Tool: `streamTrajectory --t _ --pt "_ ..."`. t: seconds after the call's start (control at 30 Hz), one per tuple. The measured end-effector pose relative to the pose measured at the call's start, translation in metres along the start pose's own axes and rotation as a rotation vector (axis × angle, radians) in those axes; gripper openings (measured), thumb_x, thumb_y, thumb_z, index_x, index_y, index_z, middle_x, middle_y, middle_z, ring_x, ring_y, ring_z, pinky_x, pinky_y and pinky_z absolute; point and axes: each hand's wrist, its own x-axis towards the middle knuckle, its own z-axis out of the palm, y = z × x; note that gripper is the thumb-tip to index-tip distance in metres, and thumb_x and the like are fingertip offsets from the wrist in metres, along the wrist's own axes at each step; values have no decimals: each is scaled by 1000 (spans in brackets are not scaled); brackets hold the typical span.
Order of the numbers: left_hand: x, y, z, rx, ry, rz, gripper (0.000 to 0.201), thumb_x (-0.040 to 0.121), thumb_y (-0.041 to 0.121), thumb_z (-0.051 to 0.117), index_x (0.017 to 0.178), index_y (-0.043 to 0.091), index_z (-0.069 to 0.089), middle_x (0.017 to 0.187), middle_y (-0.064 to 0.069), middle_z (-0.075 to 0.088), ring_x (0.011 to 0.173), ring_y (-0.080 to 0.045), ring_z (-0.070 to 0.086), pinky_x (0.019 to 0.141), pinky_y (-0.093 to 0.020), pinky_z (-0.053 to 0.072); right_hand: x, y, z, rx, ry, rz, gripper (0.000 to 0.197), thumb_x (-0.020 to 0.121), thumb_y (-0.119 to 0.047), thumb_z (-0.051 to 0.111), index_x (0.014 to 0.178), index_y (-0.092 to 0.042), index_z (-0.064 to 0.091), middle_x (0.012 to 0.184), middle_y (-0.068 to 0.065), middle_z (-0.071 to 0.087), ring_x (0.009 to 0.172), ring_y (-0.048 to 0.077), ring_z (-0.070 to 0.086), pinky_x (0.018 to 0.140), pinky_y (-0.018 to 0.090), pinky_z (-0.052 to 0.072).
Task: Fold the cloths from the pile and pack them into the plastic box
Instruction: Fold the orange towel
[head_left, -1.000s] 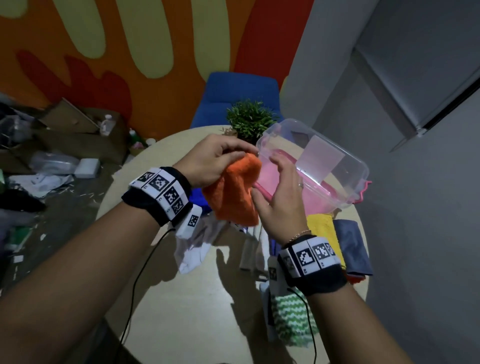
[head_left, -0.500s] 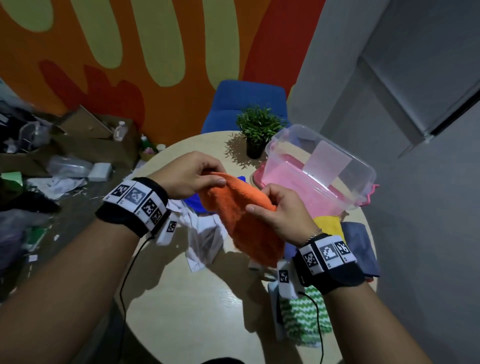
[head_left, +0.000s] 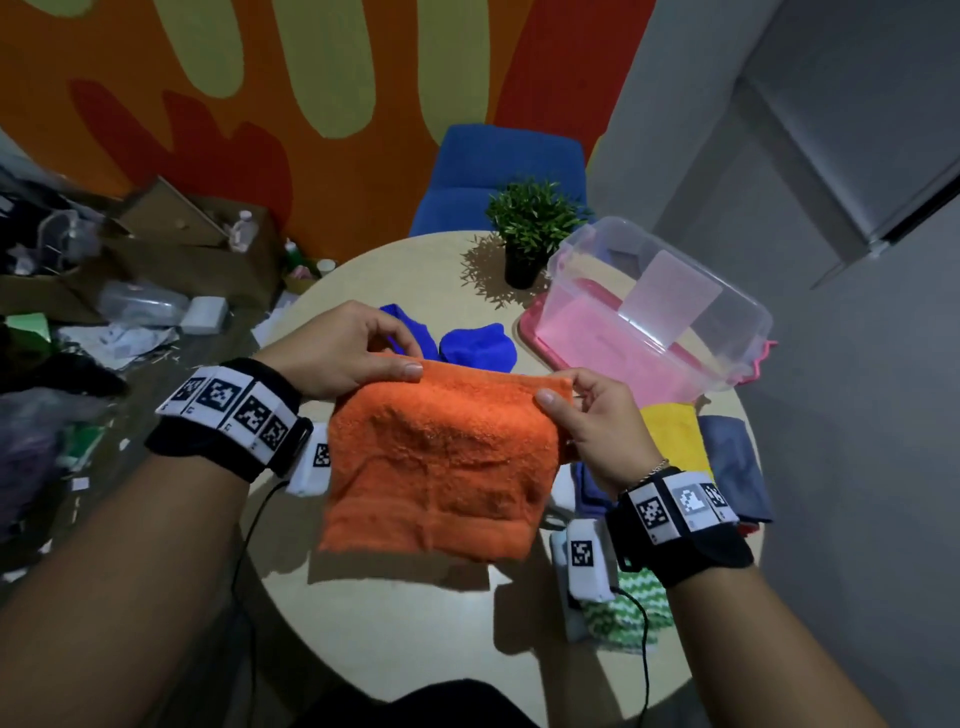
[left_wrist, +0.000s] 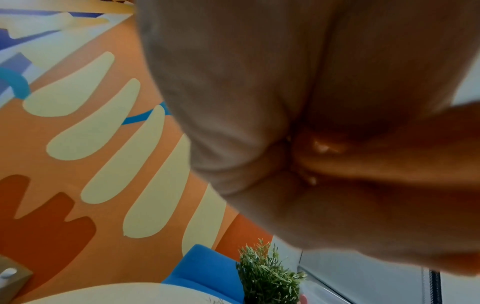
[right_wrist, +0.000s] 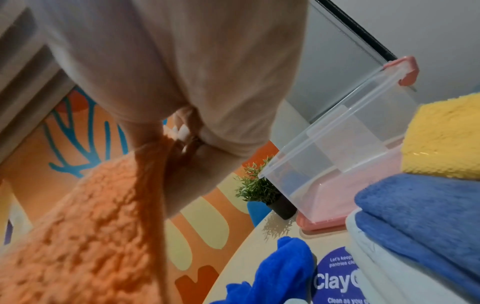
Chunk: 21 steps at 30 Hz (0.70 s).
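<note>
An orange terry cloth (head_left: 441, 467) hangs spread flat above the round table (head_left: 415, 634). My left hand (head_left: 353, 353) pinches its top left corner and my right hand (head_left: 587, 415) pinches its top right corner. In the right wrist view the orange cloth (right_wrist: 85, 236) fills the lower left under my fingers (right_wrist: 182, 131). The clear plastic box (head_left: 660, 306) stands tilted on a pink lid (head_left: 530, 332) at the table's far right; the clear box (right_wrist: 345, 148) looks empty. The pile lies under my right wrist: a yellow cloth (head_left: 675, 431), a grey-blue cloth (head_left: 732, 467) and a green-white cloth (head_left: 628, 613).
A bright blue cloth (head_left: 467, 343) lies crumpled behind the orange one. A small potted plant (head_left: 530, 228) stands at the table's far edge, with a blue chair (head_left: 498, 176) behind it. Boxes and litter (head_left: 130, 291) cover the floor at left. A grey wall closes the right side.
The orange cloth was bunched and hanging from both hands; now my hands have moved apart and hold it stretched wide by its top corners.
</note>
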Motion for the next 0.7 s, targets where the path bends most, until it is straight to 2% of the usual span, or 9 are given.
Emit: streamTrajectory --t 0.07,0.13,0.17,0.23,0.3,0.37,0.5,0.6,0.7 --pt "-2 -12 5 -16 3 -30 7 82 20 81 88 19 77 77 2 73 65 -2 61 61 -11 44 7 15 -1 -78 29 47 3 96 -13 63 95 -12 65 55 -4 61 46 13 56 49 32 52" --pt "-2 -34 17 12 -17 -71 12 82 17 81 93 20 77 86 5 75 78 -3 67 73 -13 49 18 36 -1 -254 80 43 7 93 -25 66 87 -21 68 63 -4 64 57 19 60 60 42 57" --pt "0 -48 25 44 -20 -97 12 83 16 80 93 21 77 90 7 75 82 -4 68 77 -15 50 25 48 -1 -385 108 20 9 89 -31 67 85 -23 70 69 -5 68 65 20 64 69 42 58" --pt "-2 -76 47 119 -9 -165 12 83 14 80 85 24 75 87 7 74 81 -5 67 76 -18 49 31 70 4 -643 136 -11 5 86 -28 69 84 -24 72 79 -7 70 77 15 65 77 32 53" --pt "-8 -98 71 149 -3 -226 21 80 11 82 74 28 71 79 4 73 73 -9 65 72 -25 50 30 88 12 -762 138 -12 7 85 -19 68 80 -23 71 81 -6 71 80 13 64 76 26 48" --pt "-15 -113 91 171 -20 -261 22 75 11 85 68 28 72 74 5 72 69 -7 64 68 -20 48 25 105 18 -862 73 21 17 83 -9 64 75 -23 67 79 -2 71 78 17 64 72 24 45" --pt "-31 -125 111 172 -261 -342 16 70 7 87 73 19 76 69 4 73 57 1 62 60 -10 46 12 136 18 -1055 -115 161 16 87 -8 62 80 -17 74 91 6 73 91 23 67 82 25 48" --pt "-40 -123 122 284 -453 -298 19 70 4 78 72 24 76 68 10 70 56 4 59 60 -9 45 1 147 19 -1183 -226 245 11 88 -20 66 89 -16 76 99 11 70 97 28 67 88 31 54" --pt "-42 -117 125 333 -578 -277 23 70 0 70 82 17 79 62 16 61 52 9 55 54 -4 38 -6 150 24 -1294 -366 274 15 84 -15 67 96 -12 75 101 14 69 97 31 66 88 35 56"
